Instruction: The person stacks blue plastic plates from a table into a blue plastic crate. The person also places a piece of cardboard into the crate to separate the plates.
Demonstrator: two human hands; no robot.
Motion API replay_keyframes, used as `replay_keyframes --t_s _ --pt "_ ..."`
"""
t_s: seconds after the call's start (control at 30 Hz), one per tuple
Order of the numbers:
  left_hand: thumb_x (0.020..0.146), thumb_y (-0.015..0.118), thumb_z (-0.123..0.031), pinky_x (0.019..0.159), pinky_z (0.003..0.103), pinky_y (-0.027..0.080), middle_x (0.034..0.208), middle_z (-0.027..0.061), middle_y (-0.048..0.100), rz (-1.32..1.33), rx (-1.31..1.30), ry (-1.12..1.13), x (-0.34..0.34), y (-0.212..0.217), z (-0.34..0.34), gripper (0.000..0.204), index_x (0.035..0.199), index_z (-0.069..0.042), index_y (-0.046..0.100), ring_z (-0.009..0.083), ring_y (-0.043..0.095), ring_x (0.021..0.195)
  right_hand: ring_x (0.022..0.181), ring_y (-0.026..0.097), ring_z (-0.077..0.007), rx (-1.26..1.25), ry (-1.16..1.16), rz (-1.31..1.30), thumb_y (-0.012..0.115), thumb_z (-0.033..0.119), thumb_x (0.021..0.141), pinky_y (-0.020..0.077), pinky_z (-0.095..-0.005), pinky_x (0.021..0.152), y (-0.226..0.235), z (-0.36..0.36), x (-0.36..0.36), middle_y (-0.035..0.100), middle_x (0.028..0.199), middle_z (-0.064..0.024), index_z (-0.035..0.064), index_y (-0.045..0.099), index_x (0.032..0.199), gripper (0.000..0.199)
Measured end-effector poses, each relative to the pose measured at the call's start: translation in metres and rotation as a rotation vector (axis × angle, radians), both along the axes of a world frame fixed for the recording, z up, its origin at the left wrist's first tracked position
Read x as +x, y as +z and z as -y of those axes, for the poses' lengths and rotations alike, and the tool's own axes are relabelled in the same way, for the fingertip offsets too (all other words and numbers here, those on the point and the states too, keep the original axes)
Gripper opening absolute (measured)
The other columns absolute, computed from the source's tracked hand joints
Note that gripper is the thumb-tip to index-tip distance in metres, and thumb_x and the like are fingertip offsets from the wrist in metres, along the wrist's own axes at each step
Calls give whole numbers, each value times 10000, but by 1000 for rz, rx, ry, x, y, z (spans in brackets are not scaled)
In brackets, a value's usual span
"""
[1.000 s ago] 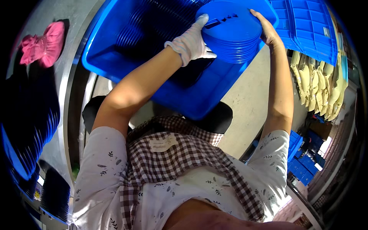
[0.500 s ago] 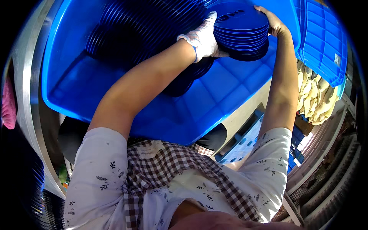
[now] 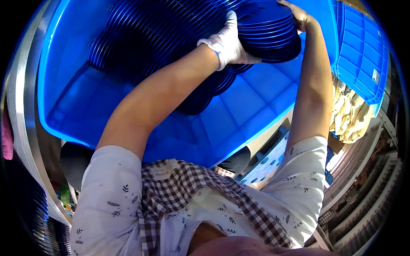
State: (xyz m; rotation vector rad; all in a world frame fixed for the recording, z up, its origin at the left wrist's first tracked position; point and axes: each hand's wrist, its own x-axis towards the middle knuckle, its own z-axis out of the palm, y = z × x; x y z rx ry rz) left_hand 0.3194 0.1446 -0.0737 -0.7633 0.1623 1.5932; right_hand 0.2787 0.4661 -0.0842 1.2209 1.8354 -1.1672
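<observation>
disc stack (image 3: pixel 269 32) sits between 2 hands over the tub (image 3: pixel 256 106); crate (image 3: pixel 361 51) right of it.

I hold a stack of dark blue round discs (image 3: pixel 269 32) at the far right, over the big blue tub (image 3: pixel 85 106). The stack is tilted. In the tub, a long row of the same discs (image 3: pixel 162 38) stands on edge, leaning, from far left toward the middle.

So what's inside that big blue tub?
The big blue tub holds long rows of dark blue discs. The gloved left hand and bare right hand grip a stack of discs above them. The arm hides some discs and part of the tub's bottom.
</observation>
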Motion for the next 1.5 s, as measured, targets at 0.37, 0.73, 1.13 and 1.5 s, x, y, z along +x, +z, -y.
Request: replay_keyframes --t_s 0.37,0.73,1.13,1.5 --pt "1001 270 -715 1204 504 327 1606 286 251 -355 -63 -325 77 0 28 964 1589 26 87 404 336 1471 1337 501 -385 17 292 95 454 703 959 473 -543 1026 -15 28 7 482 1540 -117 155 534 1456 744" --pt "1051 528 -419 1039 385 503 1349 198 586 -729 173 -388 112 10 91 544 1416 -19 473 272 631 1174 1086 643 -235 64 3 -586 628 353 986 539 -404 921 -29 8 90 673 1197 -104 42 600 1334 467" --pt "1078 507 -281 848 288 495 1178 67 676 -1394 -772 167 75 18 346 361 1335 -36 570 137 637 994 1107 662 -181 -684 629 -914 571 234 1043 505 -310 974 11 361 57 686 1225 -102 37 616 1321 344" --pt "1061 528 -248 1134 375 382 1437 142 491 -1425 -1986 1385 136 103 576 521 1500 -18 368 249 504 1311 1142 620 -199 -1144 931 -971 578 236 1022 516 -330 957 86 681 -30 618 1296 -119 29 520 1406 440"
